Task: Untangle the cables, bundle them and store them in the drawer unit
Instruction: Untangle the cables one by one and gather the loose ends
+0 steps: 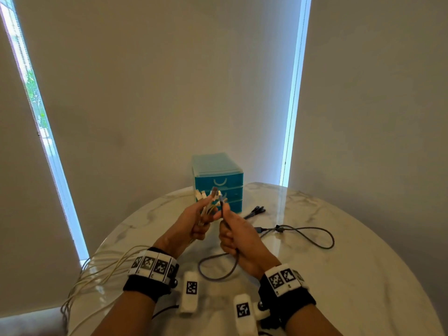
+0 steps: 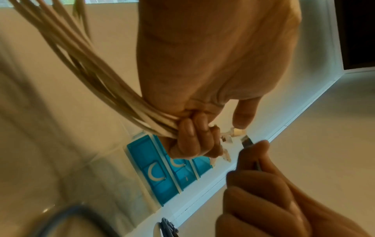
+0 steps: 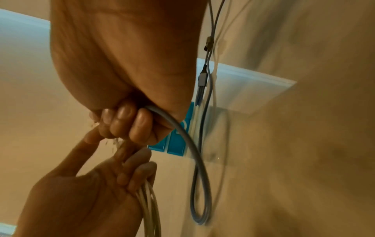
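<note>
The white cables [image 1: 206,210] are held tight in the left hand [image 1: 191,223], above the bench [image 1: 339,275]. The grey cable [image 1: 303,232] is gripped by the right hand [image 1: 236,235]. It should be pulled away slowly, so no knot is made.

1. both forearms reach forward, raised side by side, each wrist in a black band with white marker blocks.
2. left hand [image 1: 194,224] is fisted around a bunch of pale cables [image 2: 97,89], index finger extended.
3. right hand [image 1: 234,235] is fisted around a grey cable [image 3: 178,133], thumb on top.
4. the two hands nearly touch.
</note>
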